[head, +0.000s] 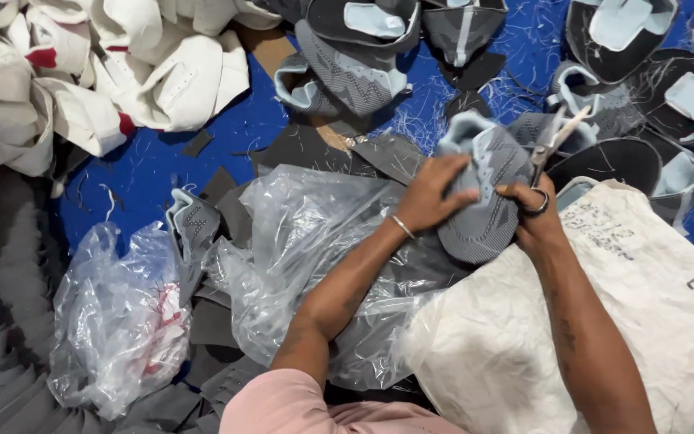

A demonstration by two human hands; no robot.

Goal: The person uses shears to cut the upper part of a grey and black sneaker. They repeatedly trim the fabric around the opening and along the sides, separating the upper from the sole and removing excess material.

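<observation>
My left hand (431,195) grips a grey knit shoe upper with a pale blue lining (483,189), fingers wrapped over its left side. My right hand (536,210) presses against the same upper's right side and holds a pair of small metal scissors (553,143), a finger through one ring, blades pointing up and away. A thin bangle sits on my left wrist. The upper rests above a crumpled clear plastic bag (307,241) and a white paper sack (604,321).
Several more grey and blue shoe uppers (355,64) lie at the top and right on a blue cloth (146,169) strewn with thread bits. White and red uppers (82,80) pile at top left. Grey offcuts (210,321) and another plastic bag (114,321) lie at lower left.
</observation>
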